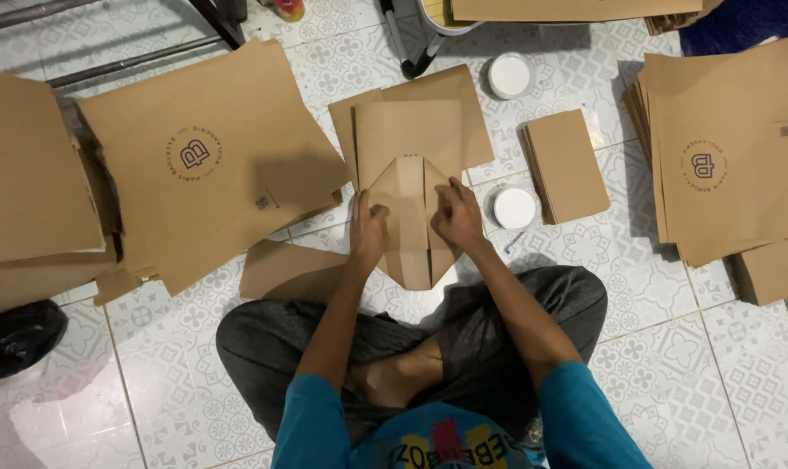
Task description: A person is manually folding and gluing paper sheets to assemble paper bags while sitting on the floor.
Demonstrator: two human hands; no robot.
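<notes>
— Patterned white floor tiles [194, 382] run under everything; where are the hands?

— Both press down on a half-folded brown paper bag [409, 174] lying flat on the floor just ahead of the crossed legs [463, 321]. Left hand [368, 227] lies curled on the left folded flap, fingers bent, pinning the paper rather than pinching it. Right hand [456, 215] does the same on the right flap, knuckles up, fingertips pushing on the crease.

— So neither hand is wrapped round anything?

— No, they bear on the bag from above. The flaps meet in a point at the bag's middle, between the two hands.

— What lies next to it?

— A loose brown sheet [290, 271] sits just left of the left wrist. Right of the right hand stands a small round white tub [515, 207], and a second tub [509, 75] is farther up. Between them lies a small stack [568, 165] of folded brown pieces.

— And farther out?

— A big pile of printed sheets [203, 165] spreads on the left, another pile [728, 152] on the right edge. A black bag [16, 339] slumps at lower left.
</notes>
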